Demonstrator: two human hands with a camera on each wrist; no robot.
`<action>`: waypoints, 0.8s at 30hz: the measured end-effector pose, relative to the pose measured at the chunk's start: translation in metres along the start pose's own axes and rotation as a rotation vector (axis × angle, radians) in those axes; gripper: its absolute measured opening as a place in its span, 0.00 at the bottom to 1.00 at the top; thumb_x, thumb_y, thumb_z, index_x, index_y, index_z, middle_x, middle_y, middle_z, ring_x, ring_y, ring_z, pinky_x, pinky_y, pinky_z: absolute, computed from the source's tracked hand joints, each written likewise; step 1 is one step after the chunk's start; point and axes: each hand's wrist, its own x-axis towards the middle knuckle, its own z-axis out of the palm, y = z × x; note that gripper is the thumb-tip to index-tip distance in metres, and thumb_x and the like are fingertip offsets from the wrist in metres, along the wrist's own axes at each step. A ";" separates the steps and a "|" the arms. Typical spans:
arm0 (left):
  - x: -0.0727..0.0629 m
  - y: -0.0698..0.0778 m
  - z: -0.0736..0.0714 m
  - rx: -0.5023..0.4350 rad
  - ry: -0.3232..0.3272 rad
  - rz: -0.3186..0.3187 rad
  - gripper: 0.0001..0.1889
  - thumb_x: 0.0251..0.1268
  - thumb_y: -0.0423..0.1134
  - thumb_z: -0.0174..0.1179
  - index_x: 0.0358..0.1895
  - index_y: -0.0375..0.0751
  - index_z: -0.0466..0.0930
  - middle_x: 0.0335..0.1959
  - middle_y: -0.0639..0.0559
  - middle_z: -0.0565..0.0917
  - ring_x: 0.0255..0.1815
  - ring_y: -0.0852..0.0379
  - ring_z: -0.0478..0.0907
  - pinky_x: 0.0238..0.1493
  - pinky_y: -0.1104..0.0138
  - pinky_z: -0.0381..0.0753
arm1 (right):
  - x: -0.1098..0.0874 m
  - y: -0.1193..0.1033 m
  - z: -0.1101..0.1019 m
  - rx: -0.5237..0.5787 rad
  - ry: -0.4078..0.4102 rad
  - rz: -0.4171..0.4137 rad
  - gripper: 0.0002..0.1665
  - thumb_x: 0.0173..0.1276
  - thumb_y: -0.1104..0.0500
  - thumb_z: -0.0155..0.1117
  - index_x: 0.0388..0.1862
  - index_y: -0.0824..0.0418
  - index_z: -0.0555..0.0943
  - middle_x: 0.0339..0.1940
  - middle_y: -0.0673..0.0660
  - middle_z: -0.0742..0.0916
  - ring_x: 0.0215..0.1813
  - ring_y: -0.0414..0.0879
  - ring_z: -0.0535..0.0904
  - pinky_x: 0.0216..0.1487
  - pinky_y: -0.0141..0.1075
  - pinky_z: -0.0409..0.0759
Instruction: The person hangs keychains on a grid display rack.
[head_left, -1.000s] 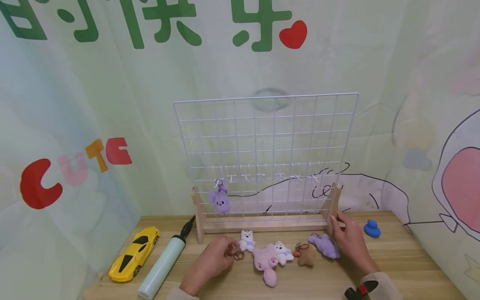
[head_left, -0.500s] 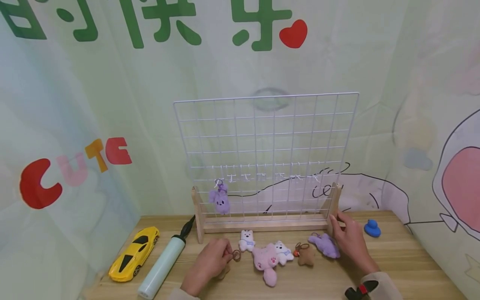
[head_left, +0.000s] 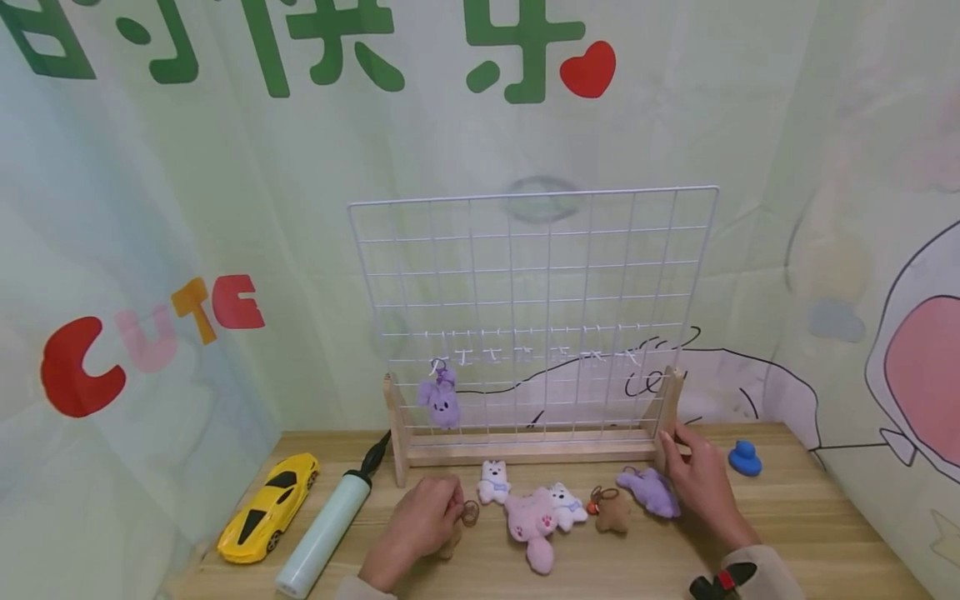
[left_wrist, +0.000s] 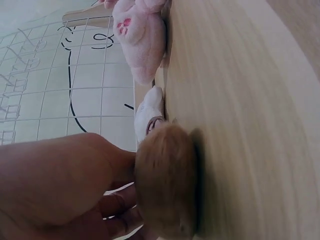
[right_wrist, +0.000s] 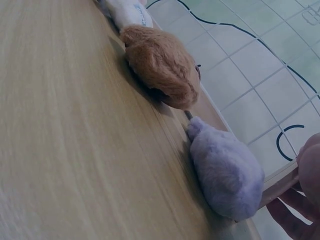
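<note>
My left hand (head_left: 422, 518) pinches a small brown plush keychain (left_wrist: 167, 180) low over the table, its metal ring (head_left: 470, 512) sticking out past the fingertips. Most of that plush is hidden under the hand in the head view. My right hand (head_left: 699, 477) grips the right wooden foot (head_left: 667, 412) of a white wire grid rack (head_left: 547, 275). On the rack's leftmost hook hangs a purple plush keychain (head_left: 441, 400). Before the rack lie two white bear plushes (head_left: 493, 483), a pink plush (head_left: 531, 521), another brown plush (right_wrist: 162, 67) and a purple plush (right_wrist: 227, 172).
A yellow toy car (head_left: 270, 508) and a pale green hand pump (head_left: 326, 533) lie at the left. A blue rubber duck (head_left: 745, 457) stands at the right. White hooks (head_left: 558, 354) line the lower part of the grid. A printed cloth hangs behind.
The left hand has drawn slightly back with the brown plush keychain, and its rings have shifted at the fingertips. The right hand has stayed on the wooden foot.
</note>
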 end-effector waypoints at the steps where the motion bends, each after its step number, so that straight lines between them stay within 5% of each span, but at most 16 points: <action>1: 0.000 -0.001 0.000 -0.007 0.005 0.002 0.10 0.68 0.30 0.72 0.34 0.46 0.80 0.27 0.59 0.77 0.29 0.66 0.70 0.29 0.69 0.71 | 0.000 0.000 0.000 0.001 -0.002 0.002 0.13 0.82 0.63 0.64 0.57 0.70 0.85 0.53 0.72 0.92 0.57 0.70 0.89 0.45 0.57 0.91; 11: 0.011 -0.009 0.001 -0.174 0.200 0.129 0.06 0.74 0.31 0.66 0.39 0.47 0.81 0.33 0.57 0.81 0.33 0.65 0.74 0.31 0.70 0.78 | -0.001 0.001 0.000 0.002 0.015 -0.019 0.08 0.82 0.63 0.64 0.50 0.68 0.86 0.49 0.71 0.92 0.55 0.69 0.90 0.43 0.57 0.92; 19: 0.026 0.017 -0.007 -0.328 0.155 0.003 0.05 0.75 0.29 0.65 0.43 0.43 0.83 0.37 0.54 0.84 0.39 0.62 0.79 0.40 0.72 0.83 | 0.000 0.001 0.000 0.000 0.021 -0.014 0.07 0.82 0.63 0.64 0.48 0.66 0.86 0.49 0.70 0.92 0.54 0.68 0.90 0.44 0.58 0.91; 24: 0.027 0.023 -0.005 -0.433 0.200 -0.052 0.04 0.79 0.30 0.63 0.47 0.44 0.83 0.41 0.52 0.87 0.45 0.58 0.83 0.45 0.71 0.86 | -0.001 -0.001 0.001 -0.002 0.021 -0.029 0.05 0.81 0.64 0.64 0.44 0.65 0.85 0.45 0.68 0.93 0.53 0.68 0.91 0.43 0.58 0.91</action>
